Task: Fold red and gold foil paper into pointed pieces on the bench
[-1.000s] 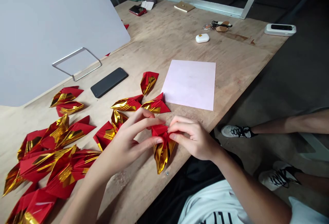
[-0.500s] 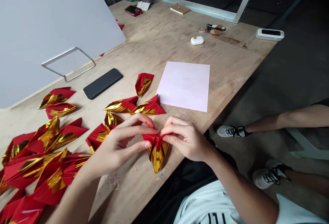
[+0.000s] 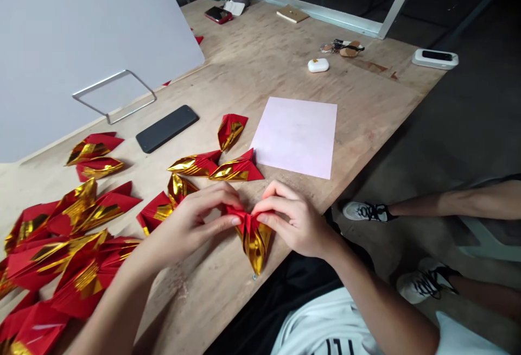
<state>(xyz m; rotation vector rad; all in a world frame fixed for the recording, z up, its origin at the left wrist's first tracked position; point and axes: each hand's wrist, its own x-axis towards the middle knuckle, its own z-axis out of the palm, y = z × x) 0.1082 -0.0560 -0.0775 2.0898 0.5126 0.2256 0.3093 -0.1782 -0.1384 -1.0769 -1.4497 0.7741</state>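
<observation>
A red and gold folded paper piece is held between my two hands near the table's front edge, its gold tip pointing toward me. My left hand pinches its upper left corner between thumb and fingers. On the opposite corner, the thumb and fingers of my right hand are closed in a pinch. Just beyond lie a few finished-looking folded papers of the same foil. A larger heap of folded red and gold papers spreads over the left side, partly hidden behind my left forearm.
A pinkish-white square sheet lies beyond my hands. To the left are a black phone and a large white board with a metal loop. Farther back sit a white case, keys and a white device. Another person's legs are at the right.
The left fingers have closed from a looser hold into a tighter pinch on the paper's corner. The whole view has shifted slightly.
</observation>
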